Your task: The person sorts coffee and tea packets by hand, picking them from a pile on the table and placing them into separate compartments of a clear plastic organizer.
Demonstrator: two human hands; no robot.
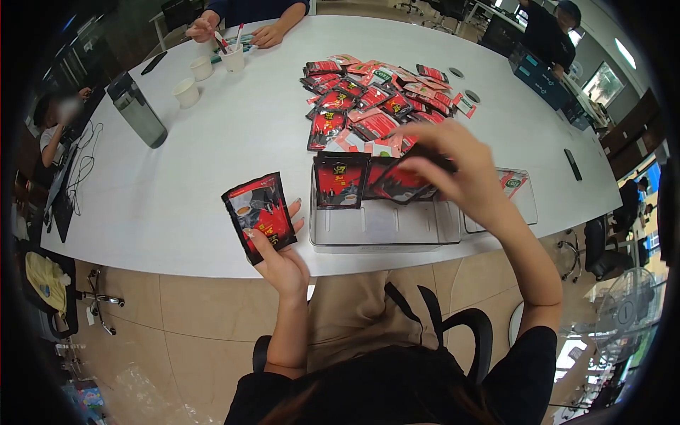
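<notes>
My left hand [283, 269] pinches a red-and-black coffee sachet [258, 212] with a cup printed on it, just left of a clear plastic box [386, 232]. Over the box's back right part, my right hand [460, 166] grips another coffee sachet [407, 180], which is tilted and slightly blurred. A further sachet [338, 183] stands upright in the back left of the box. Whatever lies behind the right fingers is hidden. Behind the box spreads a heap of red, black and pink sachets [375, 92].
A clear lid or tray [524, 195] with a pink sachet lies right of the box. A grey bottle [138, 110], paper cups [185, 93] and a phone [154, 63] are at left. Tape rolls [471, 96] lie beyond the heap. Another person's hands [269, 35] are across the table.
</notes>
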